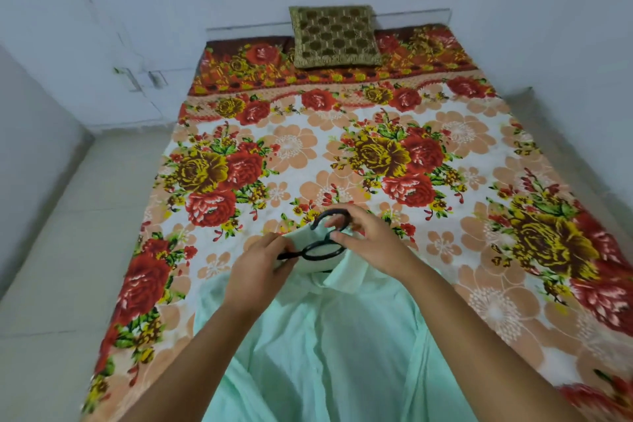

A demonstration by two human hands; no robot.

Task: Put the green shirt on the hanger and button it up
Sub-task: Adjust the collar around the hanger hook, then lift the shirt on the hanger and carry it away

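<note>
Left edge: a pale tiled floor (51, 250) runs alongside the bed. The bed is covered by a cream blanket printed with red and yellow roses (212, 168), spread flat.

Left hand (260, 267): reaches in over the shirt. Its fingers are curled, and thumb and fingers are pinched on the left arm of a black plastic hanger (322, 250), with the shirt's collar edge caught in the same grip.

Pale mint-green cotton shirt (325, 353): lies on the near end of the blanket, collar pointing towards the head of the bed, body running down to the bottom of the frame. The front panels lie together down the middle; whether any button is done cannot be told.

The hanger sits at the collar. Its oval loop rests on the collar opening and its hook rises clear above the fabric; the shoulders are hidden inside the shirt.

Olive and gold patterned square cushion (334, 36): propped at the head of the bed against the wall, well apart from the shirt.

Right hand (370, 236): fingers bent, thumb and forefinger closed on the hanger's neck just below the hook, touching the collar there.
</note>
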